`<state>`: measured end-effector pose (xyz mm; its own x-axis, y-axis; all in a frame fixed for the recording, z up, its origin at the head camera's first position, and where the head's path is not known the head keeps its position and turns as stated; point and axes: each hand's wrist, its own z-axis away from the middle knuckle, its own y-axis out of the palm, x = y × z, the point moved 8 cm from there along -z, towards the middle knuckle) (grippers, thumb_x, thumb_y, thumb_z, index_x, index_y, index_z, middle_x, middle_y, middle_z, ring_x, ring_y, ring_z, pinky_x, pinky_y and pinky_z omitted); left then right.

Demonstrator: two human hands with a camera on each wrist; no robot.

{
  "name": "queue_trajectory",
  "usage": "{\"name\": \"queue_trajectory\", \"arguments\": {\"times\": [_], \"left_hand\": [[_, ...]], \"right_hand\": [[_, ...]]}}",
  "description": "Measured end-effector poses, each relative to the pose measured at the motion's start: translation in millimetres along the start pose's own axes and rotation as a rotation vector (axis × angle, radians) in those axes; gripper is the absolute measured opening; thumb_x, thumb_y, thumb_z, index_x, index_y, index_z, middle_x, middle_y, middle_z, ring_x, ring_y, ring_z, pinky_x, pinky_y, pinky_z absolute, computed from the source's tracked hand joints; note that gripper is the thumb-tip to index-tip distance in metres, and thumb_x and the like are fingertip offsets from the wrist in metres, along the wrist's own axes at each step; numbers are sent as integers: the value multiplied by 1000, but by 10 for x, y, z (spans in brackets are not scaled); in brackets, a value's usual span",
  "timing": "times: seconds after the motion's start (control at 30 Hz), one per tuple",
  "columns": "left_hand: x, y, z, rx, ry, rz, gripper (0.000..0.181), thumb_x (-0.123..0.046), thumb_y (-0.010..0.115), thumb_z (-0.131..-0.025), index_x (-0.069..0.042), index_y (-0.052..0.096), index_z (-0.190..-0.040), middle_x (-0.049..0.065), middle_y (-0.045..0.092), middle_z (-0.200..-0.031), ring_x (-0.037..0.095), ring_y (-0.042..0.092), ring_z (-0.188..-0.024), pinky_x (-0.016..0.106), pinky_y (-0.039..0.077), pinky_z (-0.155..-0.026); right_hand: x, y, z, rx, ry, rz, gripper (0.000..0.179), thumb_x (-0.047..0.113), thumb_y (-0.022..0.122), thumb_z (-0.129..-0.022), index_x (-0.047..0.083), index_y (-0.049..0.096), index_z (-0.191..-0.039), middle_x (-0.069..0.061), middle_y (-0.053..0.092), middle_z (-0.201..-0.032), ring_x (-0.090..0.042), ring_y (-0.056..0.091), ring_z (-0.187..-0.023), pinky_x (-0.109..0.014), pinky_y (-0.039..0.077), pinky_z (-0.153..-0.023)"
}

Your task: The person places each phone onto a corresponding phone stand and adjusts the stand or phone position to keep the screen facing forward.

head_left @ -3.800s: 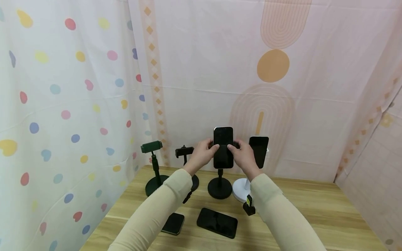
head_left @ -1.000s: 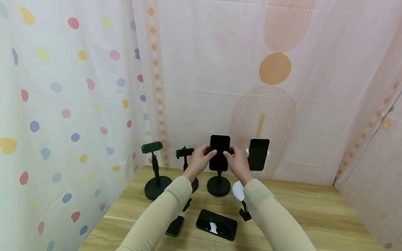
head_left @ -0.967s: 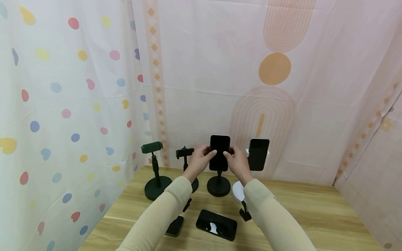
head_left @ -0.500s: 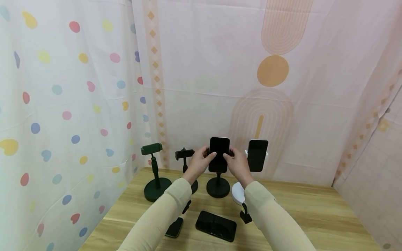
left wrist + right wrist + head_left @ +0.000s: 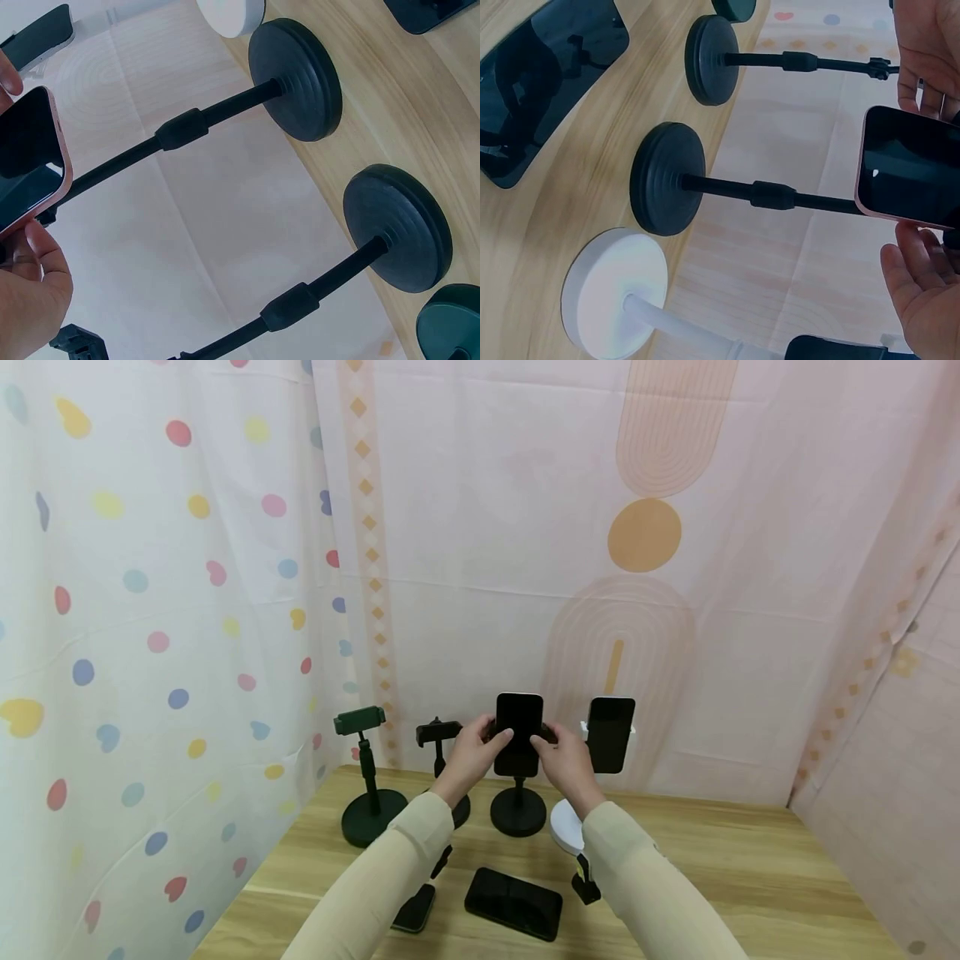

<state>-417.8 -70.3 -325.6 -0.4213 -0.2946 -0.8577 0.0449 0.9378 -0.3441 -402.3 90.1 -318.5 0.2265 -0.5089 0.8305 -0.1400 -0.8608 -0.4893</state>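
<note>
A smartphone (image 5: 519,735) with a black screen stands upright at the head of a black desk stand (image 5: 517,812); a pink edge shows on the phone (image 5: 911,169) in the right wrist view. My left hand (image 5: 471,757) grips its left side, thumb over the screen edge and fingers round behind. On the right side my right hand (image 5: 567,760) grips it the same way. Dark ends of the stand's clamp show beside the fingers. The phone covers the rest of the clamp. In the left wrist view, the stand's pole (image 5: 184,129) runs up behind the phone.
Left of it stand a green phone stand (image 5: 367,777) and another black stand (image 5: 438,732), both without phones. A white stand (image 5: 566,827) at right carries an upright phone (image 5: 611,735). Two phones lie in front, one large phone (image 5: 513,903) and one smaller phone (image 5: 415,910) partly behind the left sleeve.
Since the oldest frame the held phone has moved down and back toward the stand, both hands with it. Over the last second the hands keep their grip while the head view tilts slightly.
</note>
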Motion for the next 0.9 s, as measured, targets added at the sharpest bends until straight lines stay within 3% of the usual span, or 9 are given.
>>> {"name": "queue_trajectory", "arguments": {"times": [0.27, 0.43, 0.7, 0.9], "left_hand": [[96, -34, 71, -3, -36, -34, 56, -36, 58, -102, -10, 43, -149, 14, 52, -142, 30, 52, -127, 52, 42, -103], [165, -48, 147, 9, -37, -37, 57, -35, 57, -102, -9, 40, -151, 15, 54, -139, 31, 54, -124, 51, 44, -101], [241, -90, 256, -11, -3, -63, 45, -27, 57, -103, -4, 53, -141, 12, 61, -129, 30, 58, -116, 51, 46, -97], [343, -61, 318, -3, -36, -46, 39, -27, 58, -102, -8, 59, -136, 9, 62, -128, 27, 59, -116, 49, 46, -97]], "right_hand": [[-47, -11, 51, -13, -11, -6, 35, 24, 57, -103, 6, 62, -132, -14, 66, -120, -30, 64, -107, -46, 52, -88], [-103, -19, 86, -6, -5, -3, 31, 24, 56, -103, 4, 65, -126, -12, 68, -113, -27, 66, -102, -47, 52, -88], [-128, -19, 138, -5, -46, 32, 29, 15, 56, -102, 0, 64, -126, -13, 69, -110, -25, 67, -98, -41, 54, -82], [-129, 9, 190, 6, -87, 88, 29, 12, 56, -101, 0, 65, -126, -12, 70, -110, -26, 67, -101, -42, 53, -82]]}}
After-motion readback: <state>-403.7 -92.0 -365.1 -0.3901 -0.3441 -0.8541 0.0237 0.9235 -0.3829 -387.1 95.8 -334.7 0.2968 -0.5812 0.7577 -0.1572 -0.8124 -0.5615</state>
